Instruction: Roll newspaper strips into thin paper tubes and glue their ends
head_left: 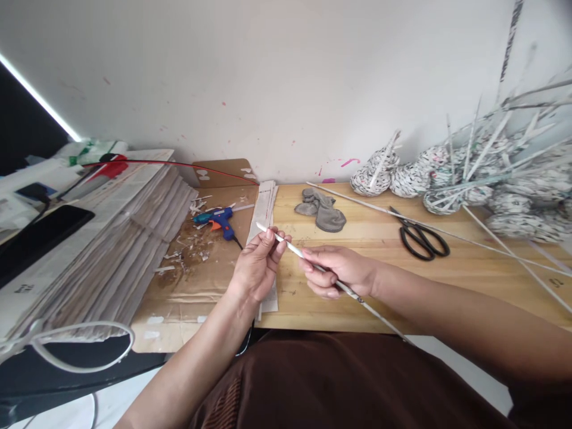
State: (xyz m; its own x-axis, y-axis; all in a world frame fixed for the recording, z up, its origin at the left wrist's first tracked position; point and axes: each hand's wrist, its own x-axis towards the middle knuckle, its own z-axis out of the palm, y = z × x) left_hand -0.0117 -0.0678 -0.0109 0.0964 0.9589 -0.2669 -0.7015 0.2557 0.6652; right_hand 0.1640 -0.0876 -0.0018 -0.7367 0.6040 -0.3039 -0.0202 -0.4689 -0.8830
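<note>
A thin rolled paper tube (295,249) runs slantwise between my two hands, over the front part of the table. Near its pointed upper end, my left hand (259,262) pinches it between thumb and fingers. My right hand (335,271) is closed around the tube a little lower down. From there the tube's printed tail slopes down to the right, passing below my right forearm. Under my left hand lies a stack of narrow paper strips (268,199), partly covered by it.
A blue glue gun (218,220) rests on stained cardboard (187,292) among paper scraps. Left stands a tall newspaper stack (129,250) with a black phone (49,238) on top. A grey cloth (322,211), black scissors (420,238), a long paper tube (370,205) and woven paper pieces (411,173) lie rightward.
</note>
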